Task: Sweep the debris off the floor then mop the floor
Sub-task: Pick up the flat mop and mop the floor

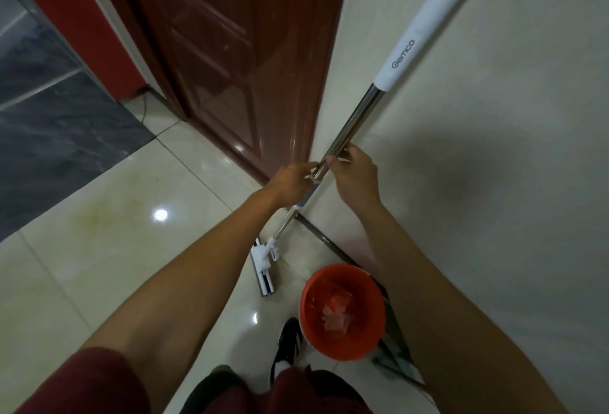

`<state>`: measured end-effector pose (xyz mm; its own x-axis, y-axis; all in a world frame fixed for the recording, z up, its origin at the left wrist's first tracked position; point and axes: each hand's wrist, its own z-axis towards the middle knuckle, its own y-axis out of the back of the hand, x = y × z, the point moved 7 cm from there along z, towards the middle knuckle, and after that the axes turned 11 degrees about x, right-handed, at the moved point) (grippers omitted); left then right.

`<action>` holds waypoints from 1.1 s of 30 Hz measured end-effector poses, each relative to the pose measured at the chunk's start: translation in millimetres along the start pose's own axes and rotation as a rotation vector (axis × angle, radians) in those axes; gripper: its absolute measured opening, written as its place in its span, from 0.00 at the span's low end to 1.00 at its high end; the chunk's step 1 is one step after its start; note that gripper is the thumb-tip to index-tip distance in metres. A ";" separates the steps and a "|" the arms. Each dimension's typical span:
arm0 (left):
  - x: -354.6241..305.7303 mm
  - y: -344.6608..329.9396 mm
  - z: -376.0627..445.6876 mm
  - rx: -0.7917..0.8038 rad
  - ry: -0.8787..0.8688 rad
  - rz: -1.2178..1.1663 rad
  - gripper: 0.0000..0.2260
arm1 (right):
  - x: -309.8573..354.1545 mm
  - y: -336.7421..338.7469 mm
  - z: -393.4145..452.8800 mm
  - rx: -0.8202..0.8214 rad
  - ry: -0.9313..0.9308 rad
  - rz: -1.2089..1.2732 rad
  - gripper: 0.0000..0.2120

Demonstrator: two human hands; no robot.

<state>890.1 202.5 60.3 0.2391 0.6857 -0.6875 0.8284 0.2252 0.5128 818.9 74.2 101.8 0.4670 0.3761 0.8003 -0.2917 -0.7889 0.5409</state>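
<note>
Nearest you, by your shoe, the orange bucket [342, 311] stands on the floor [99, 265] against the wall, holding what look like pale pink scraps, though I cannot tell if there is water; just beyond it the mop head [262, 268] lies flat on the tiles; the mop pole [349, 130] runs up and away to the right; your left hand [290, 183] pinches the grey collar, your right hand [354, 173] closes on the steel just above, equally near.

Glossy cream tile floor [99, 248], brown door [230, 51], cream wall [494, 117]
</note>
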 end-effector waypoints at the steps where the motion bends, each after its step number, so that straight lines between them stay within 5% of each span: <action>1: -1.4 -1.6 -2.8 -0.002 -0.017 0.015 0.21 | 2.4 0.7 -2.7 -0.015 0.003 -0.001 0.13; 12: 43.5 -24.1 -86.7 -0.062 -0.133 -0.044 0.21 | 26.1 -25.1 -108.8 -0.082 0.085 0.031 0.10; 20: 86.8 -64.4 -194.4 -0.072 -0.236 -0.298 0.17 | 29.8 -75.2 -239.9 -0.097 0.103 0.069 0.04; 30: 125.1 -146.9 -291.8 -0.074 -0.182 -0.467 0.08 | -1.3 -114.7 -383.2 -0.040 0.092 -0.054 0.03; 33: 136.2 -169.4 -318.8 -0.101 -0.162 -0.477 0.08 | -13.5 -131.1 -418.7 -0.004 0.147 -0.053 0.12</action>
<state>620.9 478.4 43.7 -0.0717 0.3757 -0.9240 0.8136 0.5580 0.1637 501.2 376.1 128.4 0.3545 0.4843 0.7998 -0.2735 -0.7643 0.5840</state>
